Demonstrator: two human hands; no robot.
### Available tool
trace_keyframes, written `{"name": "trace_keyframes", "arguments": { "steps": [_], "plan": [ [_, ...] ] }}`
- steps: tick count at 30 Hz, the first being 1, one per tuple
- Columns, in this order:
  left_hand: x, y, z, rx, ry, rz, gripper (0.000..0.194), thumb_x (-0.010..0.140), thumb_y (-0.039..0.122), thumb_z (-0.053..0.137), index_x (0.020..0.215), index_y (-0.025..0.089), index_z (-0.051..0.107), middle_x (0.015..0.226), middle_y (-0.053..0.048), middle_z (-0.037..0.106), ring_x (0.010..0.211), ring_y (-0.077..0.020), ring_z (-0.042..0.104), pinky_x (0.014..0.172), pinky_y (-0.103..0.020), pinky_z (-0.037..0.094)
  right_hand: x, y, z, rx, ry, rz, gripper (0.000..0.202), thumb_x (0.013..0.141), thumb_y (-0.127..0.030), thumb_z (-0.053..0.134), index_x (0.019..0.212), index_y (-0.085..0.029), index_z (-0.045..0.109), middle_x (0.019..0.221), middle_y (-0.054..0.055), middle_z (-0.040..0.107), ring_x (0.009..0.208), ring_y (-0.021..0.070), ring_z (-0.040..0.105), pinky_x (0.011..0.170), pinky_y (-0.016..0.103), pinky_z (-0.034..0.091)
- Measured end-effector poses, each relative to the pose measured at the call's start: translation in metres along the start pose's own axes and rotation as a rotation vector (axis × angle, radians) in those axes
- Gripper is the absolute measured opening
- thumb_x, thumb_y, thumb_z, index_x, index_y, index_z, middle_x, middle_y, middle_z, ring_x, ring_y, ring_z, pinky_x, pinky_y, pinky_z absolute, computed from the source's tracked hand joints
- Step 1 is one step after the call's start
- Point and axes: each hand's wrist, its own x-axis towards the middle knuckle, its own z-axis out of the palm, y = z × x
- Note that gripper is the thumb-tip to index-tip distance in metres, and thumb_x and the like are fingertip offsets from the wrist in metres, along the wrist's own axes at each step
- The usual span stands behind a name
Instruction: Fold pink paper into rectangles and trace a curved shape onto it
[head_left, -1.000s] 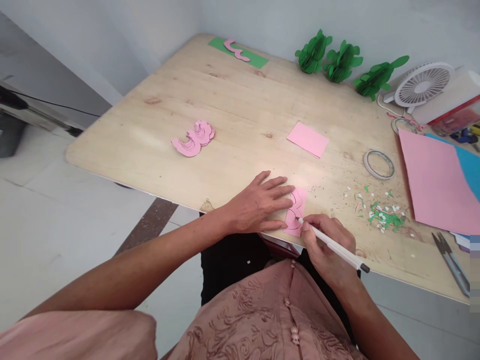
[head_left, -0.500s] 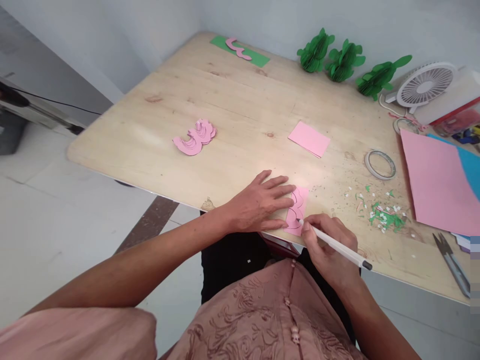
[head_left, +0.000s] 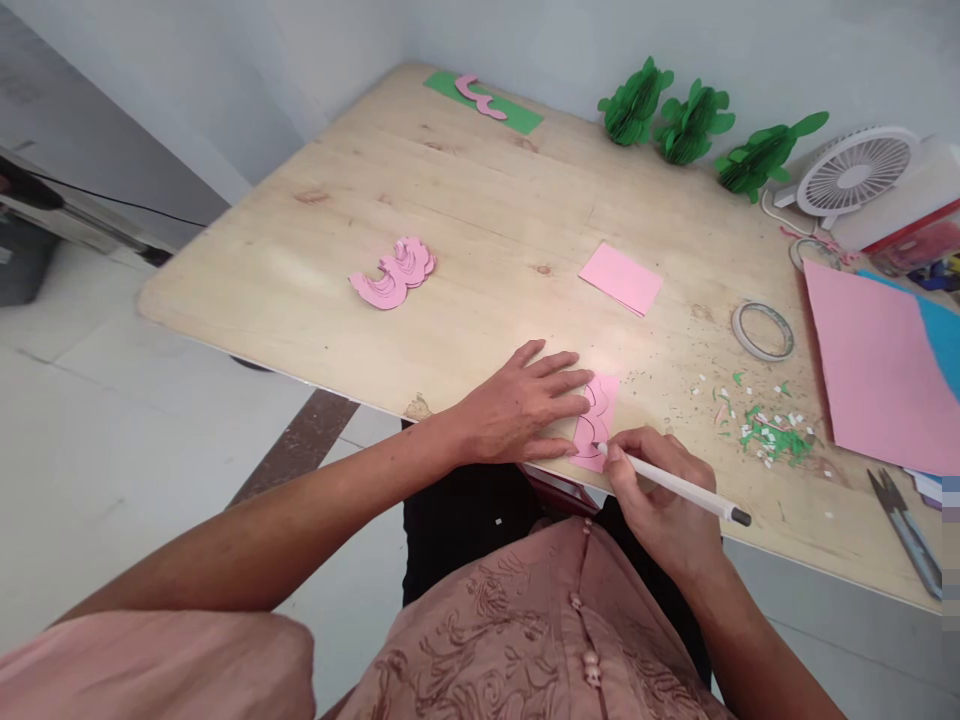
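Observation:
A small pink paper piece (head_left: pixel 602 425) with dark curved lines drawn on it lies at the table's front edge. My left hand (head_left: pixel 521 405) rests flat with its fingers spread, the fingertips touching the paper's left side. A white pen (head_left: pixel 679 482) is pinched in my right hand (head_left: pixel 664 500), its tip on the lower part of the paper and its dark end pointing right. To the left lies a stack of scalloped pink paper cutouts (head_left: pixel 394 275). Beyond the paper is a folded or stacked pink rectangle (head_left: pixel 621 279).
Green and white paper scraps (head_left: pixel 776 437), a tape roll (head_left: pixel 762 331), grey snips (head_left: pixel 906 530) and a large pink sheet (head_left: pixel 881 370) lie on the right. Green paper shapes (head_left: pixel 694 122) and a white fan (head_left: pixel 855 175) stand behind. A green strip (head_left: pixel 517 118) with a pink cutout lies far back.
The pen has tilted slightly, its dark end shifting a little right. My left hand stays in place on the paper. The whole view has shifted slightly.

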Motion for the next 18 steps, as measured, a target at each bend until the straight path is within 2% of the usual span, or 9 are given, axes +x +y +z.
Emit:
{"name": "trace_keyframes", "arguments": {
  "steps": [18],
  "plan": [
    [0.0001, 0.0008, -0.0001, 0.010, 0.009, 0.003, 0.029, 0.088, 0.046, 0.050, 0.103, 0.023, 0.057, 0.135, -0.008, 0.049, 0.130, -0.0284, 0.035, 0.108, -0.047, 0.022, 0.0027, -0.0060, -0.0006, 0.087, -0.044, 0.102, 0.013, 0.082, -0.026, 0.051, 0.073, -0.021, 0.059, 0.066, -0.001, 0.067, 0.060, 0.0164, 0.058, 0.059, 0.028, 0.041]
  ]
}}
